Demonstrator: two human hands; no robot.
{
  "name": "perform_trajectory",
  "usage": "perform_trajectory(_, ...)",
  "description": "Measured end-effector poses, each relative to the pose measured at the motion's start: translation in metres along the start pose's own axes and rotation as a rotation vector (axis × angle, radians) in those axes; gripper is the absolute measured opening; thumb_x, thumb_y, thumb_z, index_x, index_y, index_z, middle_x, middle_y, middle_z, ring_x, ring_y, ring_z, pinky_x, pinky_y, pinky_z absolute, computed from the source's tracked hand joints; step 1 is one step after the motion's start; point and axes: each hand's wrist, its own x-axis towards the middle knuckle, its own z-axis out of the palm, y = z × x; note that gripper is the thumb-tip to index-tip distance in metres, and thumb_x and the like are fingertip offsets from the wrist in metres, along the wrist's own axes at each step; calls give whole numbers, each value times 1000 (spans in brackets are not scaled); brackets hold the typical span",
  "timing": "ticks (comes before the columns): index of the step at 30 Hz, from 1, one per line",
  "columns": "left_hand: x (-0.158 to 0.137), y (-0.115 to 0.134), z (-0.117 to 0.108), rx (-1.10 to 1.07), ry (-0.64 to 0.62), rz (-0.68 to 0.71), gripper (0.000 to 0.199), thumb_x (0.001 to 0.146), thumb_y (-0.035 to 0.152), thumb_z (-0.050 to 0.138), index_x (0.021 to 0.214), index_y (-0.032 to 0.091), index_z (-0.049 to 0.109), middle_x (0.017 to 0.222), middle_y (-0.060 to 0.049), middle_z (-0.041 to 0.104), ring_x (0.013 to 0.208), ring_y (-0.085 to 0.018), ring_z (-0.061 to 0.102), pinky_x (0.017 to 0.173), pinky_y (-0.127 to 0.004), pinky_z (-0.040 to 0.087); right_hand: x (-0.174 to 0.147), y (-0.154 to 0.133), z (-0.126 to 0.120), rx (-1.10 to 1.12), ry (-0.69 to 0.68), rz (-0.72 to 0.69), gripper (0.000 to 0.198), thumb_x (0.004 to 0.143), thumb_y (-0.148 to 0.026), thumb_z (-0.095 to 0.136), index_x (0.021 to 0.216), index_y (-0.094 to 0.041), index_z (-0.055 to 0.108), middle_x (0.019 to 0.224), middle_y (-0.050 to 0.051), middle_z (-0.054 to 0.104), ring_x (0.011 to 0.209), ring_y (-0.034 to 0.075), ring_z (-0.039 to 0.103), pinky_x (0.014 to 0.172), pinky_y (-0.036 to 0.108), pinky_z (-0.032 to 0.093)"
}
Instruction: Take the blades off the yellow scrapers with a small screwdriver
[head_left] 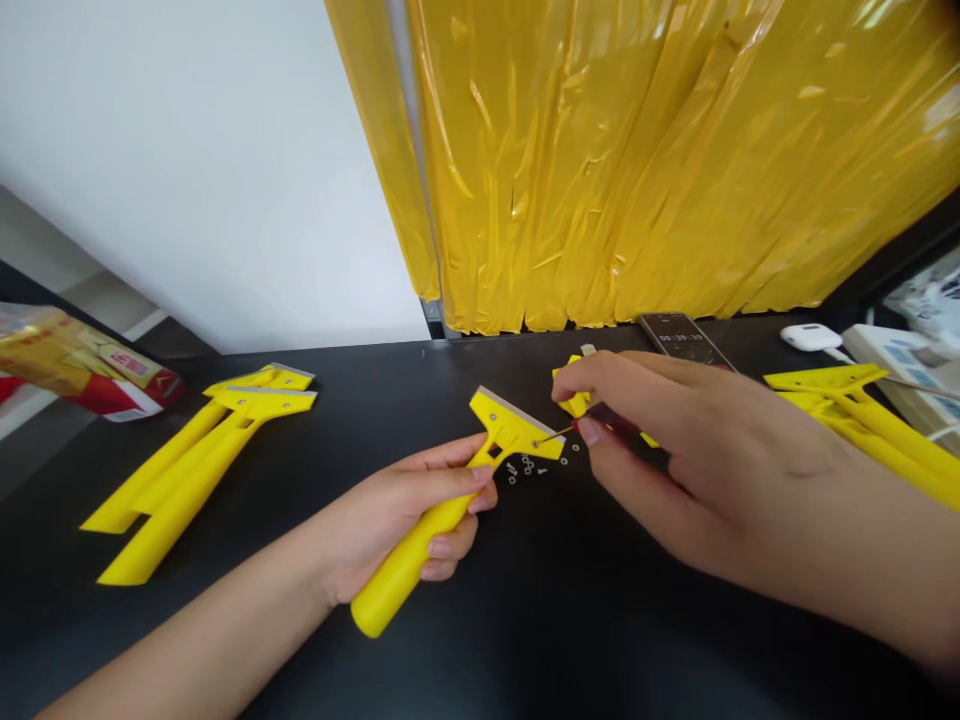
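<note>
My left hand (420,510) is closed round the handle of a yellow scraper (409,570), whose wide head with a metal blade edge points up and away. Between the fingertips of my right hand (675,450) is a thin screwdriver (555,435) with a red part near the fingers. Its tip meets a screw (535,443) on the right side of the scraper head; a second screw (493,417) sits on the left side. Small loose nuts and screws (527,466) lie on the table just beyond the head. The screwdriver's handle is mostly hidden by my right hand.
Yellow scrapers (202,460) lie at the left, and more yellow scrapers (870,410) at the right. Partly behind my right hand are yellow parts (574,385). A phone (686,338), a white earbud case (810,337) and a power strip (892,355) lie along the back of the black table (300,640).
</note>
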Motion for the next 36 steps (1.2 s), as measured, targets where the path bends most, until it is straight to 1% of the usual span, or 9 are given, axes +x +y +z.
perform_trajectory(5,0,-1,-1,6,-25,3,18,102,33,71,113,25,61,90,3,51,49,-2,40,43,-17,30,2,2,4,16,-18,10,23,103,-17,50,120,-19,64,104,8,77,87,25,74,78,39,53)
perform_trajectory(9,0,-1,0,11,-21,-1,15,103,32,69,112,24,60,90,3,52,49,-2,40,43,-17,29,3,1,4,-24,-19,21,19,104,-21,50,114,-20,66,91,6,75,73,24,70,69,39,49)
perform_trajectory(12,0,-1,1,15,-12,-1,15,103,32,68,112,24,60,90,3,52,48,-2,40,43,-17,29,3,0,4,15,-43,4,22,101,-16,52,117,-20,65,95,5,74,80,24,71,71,38,50)
perform_trajectory(15,0,-1,2,10,-2,3,15,103,32,68,113,24,60,90,3,53,48,-3,41,43,-18,30,1,0,4,-20,-32,24,20,105,-22,51,119,-19,65,88,4,72,72,23,69,68,38,48)
perform_trajectory(20,0,-1,2,8,-13,3,16,102,30,69,116,25,62,89,3,54,47,-3,42,42,-18,31,0,3,3,64,-48,-28,22,102,-13,51,121,-20,59,111,8,75,95,24,73,78,35,52)
perform_trajectory(24,-1,-1,1,12,-16,10,16,102,29,70,115,24,63,89,3,55,48,-3,43,42,-18,32,0,8,3,80,-65,5,10,105,-23,54,114,-23,59,94,5,76,76,23,72,66,36,49)
perform_trajectory(28,0,-3,1,6,-19,17,14,103,30,68,113,23,62,89,3,55,48,-3,42,43,-18,34,-1,7,2,96,-49,-2,20,98,-15,55,116,-23,57,105,7,77,86,25,74,72,37,52)
perform_trajectory(32,1,-3,1,1,-11,44,11,103,30,68,107,22,61,89,3,54,49,-3,42,44,-19,40,-2,4,2,17,-57,-3,15,104,-21,52,119,-22,56,94,5,75,70,22,70,64,36,48)
perform_trajectory(36,0,-3,4,27,-9,51,13,104,31,67,112,23,62,89,3,55,49,-4,42,45,-20,44,-2,4,3,64,-54,21,21,101,-19,54,121,-23,56,101,4,75,81,21,74,74,34,52)
